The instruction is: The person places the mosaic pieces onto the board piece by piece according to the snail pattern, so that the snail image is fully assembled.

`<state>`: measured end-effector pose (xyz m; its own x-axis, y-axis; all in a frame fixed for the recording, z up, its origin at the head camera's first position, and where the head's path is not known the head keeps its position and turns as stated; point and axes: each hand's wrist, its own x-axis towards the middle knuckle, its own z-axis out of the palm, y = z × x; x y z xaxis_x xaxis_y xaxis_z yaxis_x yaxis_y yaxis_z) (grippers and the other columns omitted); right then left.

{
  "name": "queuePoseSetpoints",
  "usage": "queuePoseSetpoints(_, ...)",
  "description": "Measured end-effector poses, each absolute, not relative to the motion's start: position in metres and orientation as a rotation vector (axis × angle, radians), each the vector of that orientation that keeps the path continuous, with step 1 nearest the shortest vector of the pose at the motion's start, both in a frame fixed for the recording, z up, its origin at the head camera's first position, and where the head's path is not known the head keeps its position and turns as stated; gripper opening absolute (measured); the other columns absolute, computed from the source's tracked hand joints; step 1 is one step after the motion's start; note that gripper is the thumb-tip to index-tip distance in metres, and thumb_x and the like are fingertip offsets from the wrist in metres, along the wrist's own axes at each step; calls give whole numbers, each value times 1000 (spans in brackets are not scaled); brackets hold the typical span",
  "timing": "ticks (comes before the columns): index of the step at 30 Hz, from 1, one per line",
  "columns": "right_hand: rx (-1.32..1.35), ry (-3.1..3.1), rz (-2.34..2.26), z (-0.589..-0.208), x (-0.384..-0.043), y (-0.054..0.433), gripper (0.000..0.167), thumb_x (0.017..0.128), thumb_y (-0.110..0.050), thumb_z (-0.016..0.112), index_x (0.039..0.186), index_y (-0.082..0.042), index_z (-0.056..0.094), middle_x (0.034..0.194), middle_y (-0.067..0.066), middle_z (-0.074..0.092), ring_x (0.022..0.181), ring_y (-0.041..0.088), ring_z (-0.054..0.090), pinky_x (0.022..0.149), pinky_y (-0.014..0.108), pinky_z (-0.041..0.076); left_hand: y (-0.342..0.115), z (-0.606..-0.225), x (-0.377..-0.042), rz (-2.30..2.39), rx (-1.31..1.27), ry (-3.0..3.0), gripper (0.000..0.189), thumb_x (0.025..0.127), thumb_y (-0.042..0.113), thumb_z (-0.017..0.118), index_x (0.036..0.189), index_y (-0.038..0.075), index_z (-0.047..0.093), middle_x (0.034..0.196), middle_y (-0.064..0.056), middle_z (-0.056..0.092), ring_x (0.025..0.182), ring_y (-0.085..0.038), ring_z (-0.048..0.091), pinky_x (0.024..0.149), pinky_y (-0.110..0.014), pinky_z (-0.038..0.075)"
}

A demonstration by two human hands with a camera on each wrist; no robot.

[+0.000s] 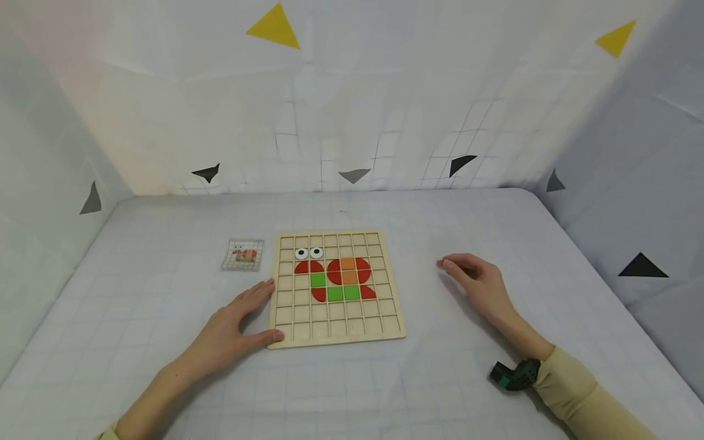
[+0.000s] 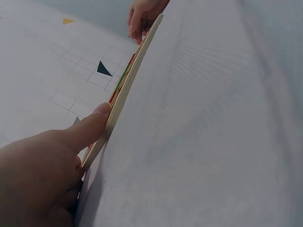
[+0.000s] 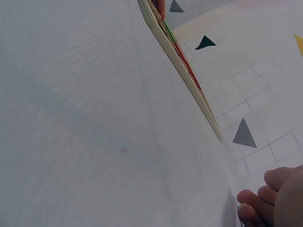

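Note:
A square wooden grid board [image 1: 336, 330] lies on the table, with coloured tiles in its cells. Two round eye tiles [image 1: 309, 252] top the figure, above red rounded pieces [image 1: 310, 267], green squares [image 1: 343, 293] and an orange strip [image 1: 349, 271] flanked by red. My left hand [image 1: 228, 333] touches the board's left side with spread fingers, its thumb [image 2: 92, 125] over the near left corner. To the right of the board, my right hand [image 1: 478, 284] rests apart from it, fingers loosely bent; nothing shows between them in the right wrist view.
Left of the board lies a small card [image 1: 243, 255] printed with a similar coloured figure on a grid. A dark device [image 1: 515, 374] is worn at the right wrist. White cloth walls [image 1: 341, 122] with yellow, black and grey triangles stand around the table.

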<state>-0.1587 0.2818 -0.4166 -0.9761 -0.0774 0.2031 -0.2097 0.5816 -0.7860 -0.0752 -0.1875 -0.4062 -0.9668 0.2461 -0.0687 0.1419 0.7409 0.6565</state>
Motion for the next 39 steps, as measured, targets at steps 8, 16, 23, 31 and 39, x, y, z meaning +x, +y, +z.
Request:
queuePoseSetpoints(8,224,-2677,1326,-415,-157,281,31,99,-40,62,117,-18,71,113,1,74,102,-4,62,83,9,47,-187,-407,-74,1034,304,2783,96,78,69,70,157,31,31,163,-2,31,151,-36,25,114,-67,25)
queuePoseSetpoints(16,238,-2705,1230,-413,-159,281,34,100,-41,60,124,-19,68,119,2,71,105,5,61,88,17,47,-187,-406,-77,1067,311,2796,94,80,66,71,157,29,33,162,3,33,151,-30,28,117,-61,27)
queuePoseSetpoints(23,417,-2761,879,-399,-156,276,52,100,-38,61,142,-8,55,146,16,53,131,39,46,104,62,36,-204,-389,-78,1062,319,3075,67,95,38,68,151,10,45,159,-9,38,144,-37,37,111,-61,35)
queuePoseSetpoints(31,383,-2898,447,-384,-146,275,79,95,-55,59,152,-4,38,166,22,11,150,50,7,112,77,8,-242,-381,-80,520,146,3211,89,95,63,53,158,6,26,166,-21,0,149,-54,2,110,-77,9)
queuePoseSetpoints(39,344,-2999,301,-381,-141,268,93,91,-69,54,158,-11,27,168,12,-13,150,45,-19,108,81,-2,-253,-379,-79,298,92,3272,100,88,75,51,161,15,20,167,-18,-10,148,-55,-10,103,-85,-2)
